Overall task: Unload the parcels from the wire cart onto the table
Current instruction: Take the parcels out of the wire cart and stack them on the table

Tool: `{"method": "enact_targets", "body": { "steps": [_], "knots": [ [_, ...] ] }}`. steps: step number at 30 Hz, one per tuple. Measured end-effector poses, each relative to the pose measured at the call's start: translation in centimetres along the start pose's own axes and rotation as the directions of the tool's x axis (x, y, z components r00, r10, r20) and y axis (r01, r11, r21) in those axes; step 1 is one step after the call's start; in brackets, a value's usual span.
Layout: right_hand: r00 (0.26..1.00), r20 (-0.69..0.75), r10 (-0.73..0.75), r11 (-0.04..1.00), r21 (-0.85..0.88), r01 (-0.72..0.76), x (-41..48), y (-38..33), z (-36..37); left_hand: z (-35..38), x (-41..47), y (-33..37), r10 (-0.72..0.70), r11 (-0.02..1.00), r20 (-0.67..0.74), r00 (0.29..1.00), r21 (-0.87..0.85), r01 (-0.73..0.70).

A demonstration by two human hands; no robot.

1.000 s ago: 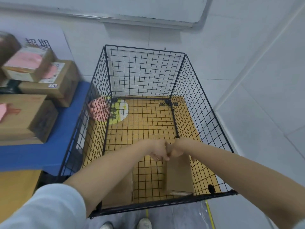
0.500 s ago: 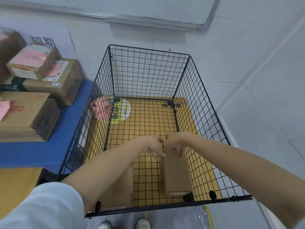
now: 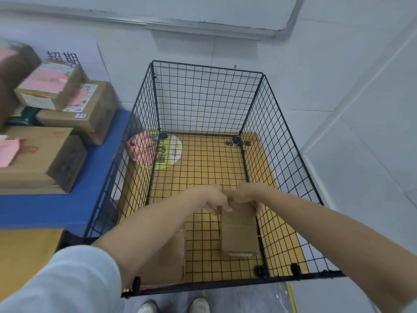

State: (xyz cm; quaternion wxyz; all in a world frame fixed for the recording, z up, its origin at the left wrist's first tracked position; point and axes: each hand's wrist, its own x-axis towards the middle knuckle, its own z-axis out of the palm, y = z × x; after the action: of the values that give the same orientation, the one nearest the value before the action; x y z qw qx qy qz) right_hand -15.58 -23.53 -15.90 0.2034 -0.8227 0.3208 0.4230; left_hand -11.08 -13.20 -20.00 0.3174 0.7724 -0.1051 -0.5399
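Note:
A black wire cart (image 3: 207, 91) stands in front of me with a yellow floor sheet under it. Inside, near the front right, a narrow brown cardboard parcel (image 3: 239, 233) stands on end. My left hand (image 3: 214, 201) and my right hand (image 3: 244, 197) meet at its top edge, fingers curled round that edge on either side. A second, flatter brown parcel (image 3: 171, 258) leans in the front left corner, partly hidden by my left forearm. The blue table (image 3: 99, 177) lies to the left of the cart.
Several cardboard parcels with pink labels (image 3: 45, 154) are stacked on the blue table, some blurred at the frame's left edge. A pink and green round sticker (image 3: 158, 152) lies on the floor sheet. White walls stand behind and to the right. My shoes (image 3: 173, 307) show below.
Both hands have risen slightly with the narrow parcel's top edge in their grip, and the parcel stands a little higher in the cart. The camera has shifted slightly.

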Motion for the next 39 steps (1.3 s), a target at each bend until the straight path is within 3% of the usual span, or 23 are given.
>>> {"method": "enact_targets", "body": {
  "steps": [4,8,10,13,18,23,29,33,39],
  "knots": [
    [0.977,-0.182,-0.110,0.942,0.295,0.161,0.2,-0.3,-1.8,-2.9,-1.2,0.7,0.078,0.991,-0.148,0.986,-0.093,-0.093],
    [0.828,-0.475,-0.298,0.866,0.230,0.444,-0.2,-1.1,-3.4,-5.8,-3.1,1.5,0.106,0.965,-0.293,0.950,-0.200,-0.170],
    [0.763,-0.540,-0.355,0.807,0.235,0.542,-0.5,-1.7,-3.9,-7.0,-4.1,1.5,0.107,0.955,-0.351,0.930,-0.225,-0.195],
    [0.798,-0.473,-0.375,0.759,0.338,0.557,-1.0,-2.9,-3.8,-8.4,-5.3,1.2,0.134,0.925,-0.374,0.918,-0.284,-0.251],
    [0.795,-0.484,-0.364,0.808,0.260,0.528,-0.2,-4.0,-1.9,-9.2,-6.7,1.0,0.174,0.889,-0.391,0.904,-0.332,-0.315],
    [0.756,-0.515,-0.404,0.701,0.356,0.617,-0.1,-3.5,-0.7,-9.4,-5.9,0.2,0.124,0.890,-0.449,0.885,-0.343,-0.299],
    [0.725,-0.564,-0.395,0.612,0.428,0.665,0.2,-2.8,0.1,-9.2,-5.7,0.5,0.122,0.900,-0.372,0.920,-0.350,-0.261],
    [0.669,-0.633,-0.391,0.633,0.342,0.694,-0.3,-2.6,-0.1,-8.9,-5.2,0.3,0.119,0.917,-0.357,0.927,-0.318,-0.240],
    [0.649,-0.630,-0.427,0.653,0.282,0.703,-0.2,-2.5,0.0,-8.5,-5.1,0.4,0.109,0.861,-0.360,0.926,-0.432,-0.269]
  ]
}}
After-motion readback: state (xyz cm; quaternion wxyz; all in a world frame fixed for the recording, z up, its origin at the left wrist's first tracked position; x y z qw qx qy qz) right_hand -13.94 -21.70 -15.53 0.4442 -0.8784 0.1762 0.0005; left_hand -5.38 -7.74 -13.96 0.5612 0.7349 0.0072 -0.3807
